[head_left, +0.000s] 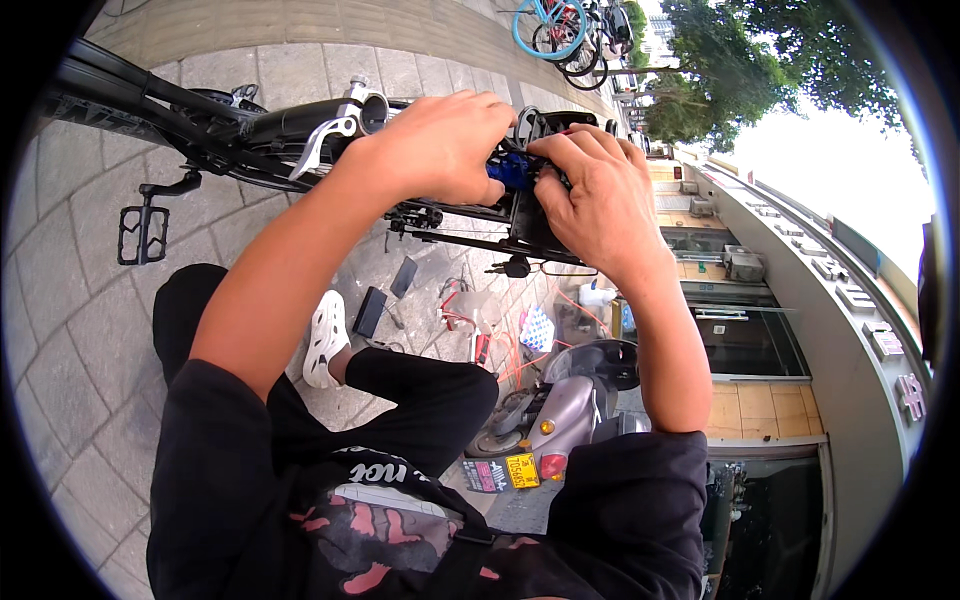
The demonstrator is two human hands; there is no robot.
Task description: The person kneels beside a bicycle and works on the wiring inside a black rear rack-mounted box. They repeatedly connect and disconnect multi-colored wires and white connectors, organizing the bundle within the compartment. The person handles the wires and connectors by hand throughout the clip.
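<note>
A black bicycle [125,105] extends from the upper left to the middle, in front of me. Between my hands shows a small shiny blue bundle [513,170] with dark strands, set into the bike's rear part above a black rack [535,228]. Curled over its left side, my left hand [445,145] is closed, with its thumb at the bundle's lower edge. My right hand [600,195] is closed too, its fingers bent and thumb tucked in beside the bundle's right end; what they pinch is hidden. Left of the left wrist sits a silver seat clamp lever [318,145].
A bike pedal [143,235] juts out at left. On the paving lie a black box [370,311], a dark flat piece [404,277], red-handled tools [482,348] and a blue-white packet [537,328]. A parked pinkish scooter [570,410] stands lower right. Bicycles [550,30] stand far off.
</note>
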